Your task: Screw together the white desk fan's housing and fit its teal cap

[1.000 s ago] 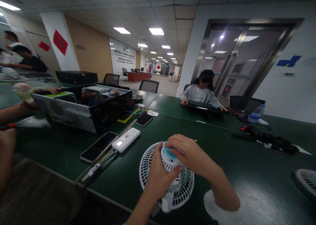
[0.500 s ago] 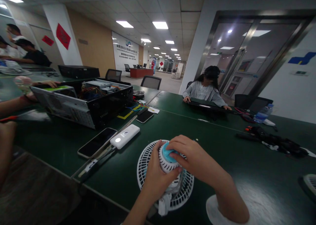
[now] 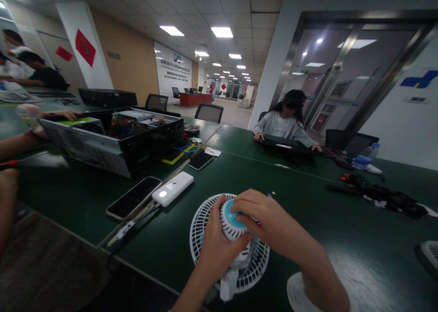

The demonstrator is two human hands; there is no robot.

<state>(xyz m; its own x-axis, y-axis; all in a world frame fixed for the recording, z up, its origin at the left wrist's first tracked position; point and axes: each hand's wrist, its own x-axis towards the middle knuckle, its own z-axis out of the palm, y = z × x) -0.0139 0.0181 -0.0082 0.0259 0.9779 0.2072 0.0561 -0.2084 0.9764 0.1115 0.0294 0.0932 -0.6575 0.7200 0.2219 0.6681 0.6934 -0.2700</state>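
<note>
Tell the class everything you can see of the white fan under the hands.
The fan is small, white and plastic-looking, its round spoked grille lying on the dark green table. Its ribbed central hub has a blue top. The left hand grips the hub's side; the right hand closes over its top. A white strip hangs at the grille's near edge.

Worn on the person's head, the camera looks forward and down along the dark green table (image 3: 160,252), close above the left hand (image 3: 224,246) and right hand (image 3: 270,221), reaching the far office corridor (image 3: 219,111).

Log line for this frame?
left hand on fan motor | right hand on blue cap | fan guard on green table
</note>
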